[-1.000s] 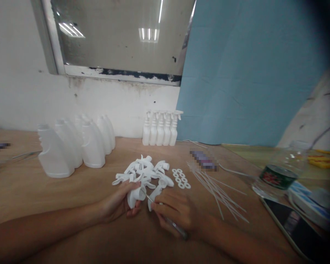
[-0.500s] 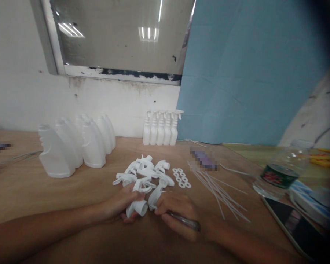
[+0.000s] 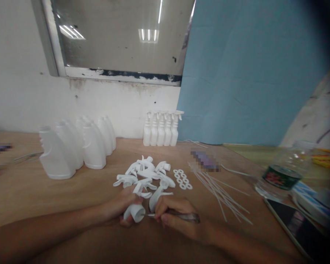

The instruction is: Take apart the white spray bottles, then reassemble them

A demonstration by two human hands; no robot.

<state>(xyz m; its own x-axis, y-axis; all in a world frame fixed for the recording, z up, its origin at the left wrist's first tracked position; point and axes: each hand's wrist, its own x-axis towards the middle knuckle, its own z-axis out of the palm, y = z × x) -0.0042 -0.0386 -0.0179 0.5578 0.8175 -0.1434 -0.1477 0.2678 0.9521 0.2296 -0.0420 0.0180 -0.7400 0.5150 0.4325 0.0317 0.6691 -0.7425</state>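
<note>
My left hand (image 3: 122, 205) grips a white spray head (image 3: 138, 213) above the surface (image 3: 85, 190), just this side of the piled spray heads (image 3: 147, 172); its open collar faces my right hand (image 3: 178, 216), pinching a slim tool (image 3: 191, 217), tip right at the mouth.

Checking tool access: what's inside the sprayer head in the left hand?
At the mouth of the sprayer head: tip of the tool, entry unclear. Deeper interior hidden by its wall.
</note>
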